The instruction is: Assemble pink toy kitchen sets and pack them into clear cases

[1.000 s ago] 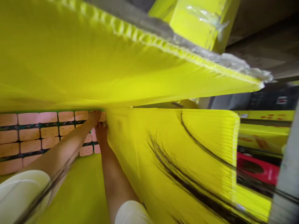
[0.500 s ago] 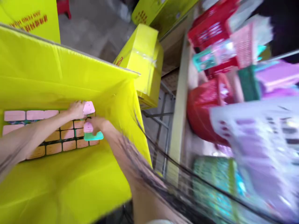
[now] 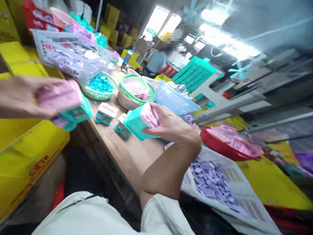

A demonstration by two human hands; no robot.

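Note:
My left hand (image 3: 22, 94), blurred by motion, grips a pink-and-teal toy bus (image 3: 75, 107) above the table's left edge, over the yellow box. In my right hand (image 3: 171, 125) is another toy bus (image 3: 137, 124), tilted, its pink side towards my fingers and its teal side facing left. Two similar toy buses stand on the table between my hands: one with a pale pink roof (image 3: 106, 114), and one (image 3: 121, 125) partly hidden behind the right-hand bus.
On the wooden table (image 3: 127, 153) stand a basket of blue pieces (image 3: 97, 96), a green-rimmed basket (image 3: 124, 98) and a white crate (image 3: 83, 71). A yellow carton (image 3: 31, 163) stands lower left. At right are a purple-parts crate (image 3: 244, 182) and a red basin (image 3: 215, 145). A person (image 3: 156, 63) sits behind.
The view has swung from inside the yellow carton to the table. Both hands have left the carton, where they were at the packed rows, and now each holds a toy bus by the table.

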